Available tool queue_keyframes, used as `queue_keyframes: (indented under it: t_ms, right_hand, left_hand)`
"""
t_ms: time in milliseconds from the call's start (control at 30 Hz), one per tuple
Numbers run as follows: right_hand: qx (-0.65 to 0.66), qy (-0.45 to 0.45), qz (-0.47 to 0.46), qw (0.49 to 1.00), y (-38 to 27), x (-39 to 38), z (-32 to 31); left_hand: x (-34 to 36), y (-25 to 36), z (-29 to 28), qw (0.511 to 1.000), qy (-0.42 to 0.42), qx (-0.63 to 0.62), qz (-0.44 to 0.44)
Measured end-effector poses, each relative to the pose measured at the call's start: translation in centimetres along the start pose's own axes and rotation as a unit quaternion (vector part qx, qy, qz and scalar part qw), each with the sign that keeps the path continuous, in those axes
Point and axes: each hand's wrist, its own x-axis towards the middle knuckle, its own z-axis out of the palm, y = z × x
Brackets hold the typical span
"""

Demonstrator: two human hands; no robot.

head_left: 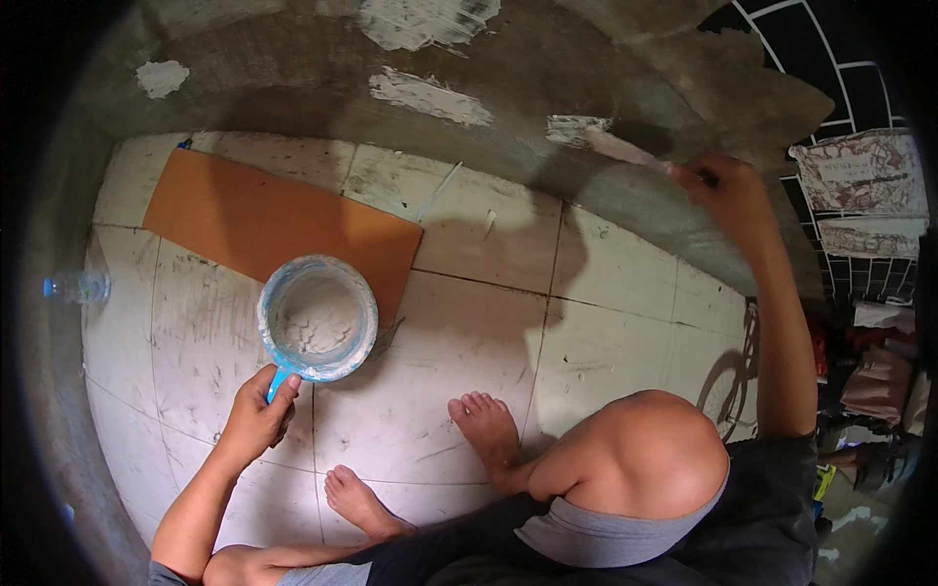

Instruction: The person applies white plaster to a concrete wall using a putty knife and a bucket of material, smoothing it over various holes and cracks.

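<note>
My left hand [264, 410] is closed on the handle of a light-blue pot [347, 356], which has pale putty [315, 313] inside and smeared on its rim. My right hand [718, 186] is raised at the right, gripping a putty knife [635, 151] coated with pale paste. The knife's blade lies at a white smear [567, 127] on the low part of the grey wall [606, 68]. Other white patches [430, 96] of filler show higher and farther left on the same wall.
An orange board [205, 205] lies on the tiled floor along the wall. A plastic bottle [78, 288] is at the left. My bare feet and bent right knee [645, 459] are below. Dark tiles, patterned packs [855, 171], cloths and a wheel are at the right.
</note>
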Motion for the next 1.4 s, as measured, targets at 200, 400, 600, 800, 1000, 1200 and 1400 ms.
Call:
queue_keyframes:
  t_ms: [200, 400, 600, 800, 1000, 1200, 1400]
  right_hand:
    - [0.020, 0.035, 0.004, 0.999, -1.3, 2.1, 3.4]
    - [-0.014, 0.090, 0.000, 0.996, 1.9, -0.7, -0.2]
    - [0.040, 0.001, -0.004, 0.999, -1.0, -0.8, 4.0]
    - [-0.026, 0.096, 0.006, 0.995, 1.8, 0.3, 2.6]
    - [0.030, 0.051, -0.038, 0.998, 1.2, -2.1, -0.6]
    - [0.039, 0.055, -0.040, 0.997, -1.5, 1.6, 5.2]
    - [-0.017, 0.099, -0.008, 0.995, 0.4, -0.8, -0.7]
  left_hand:
    - [0.6, 0.5, 0.2, 1.000, -0.004, 0.030, 0.000]
    - [0.4, -0.1, 0.1, 1.000, -0.001, 0.023, 0.006]
    - [0.5, -0.3, -0.1, 1.000, -0.001, 0.017, -0.007]
    - [0.4, 0.4, 0.1, 1.000, -0.004, 0.025, 0.008]
    - [0.3, -0.3, -0.1, 1.000, 0.003, 0.016, -0.010]
    - [0.3, 0.9, 0.5, 0.999, -0.014, 0.034, 0.015]
    - [-0.2, 0.6, 0.1, 1.000, -0.005, 0.019, 0.008]
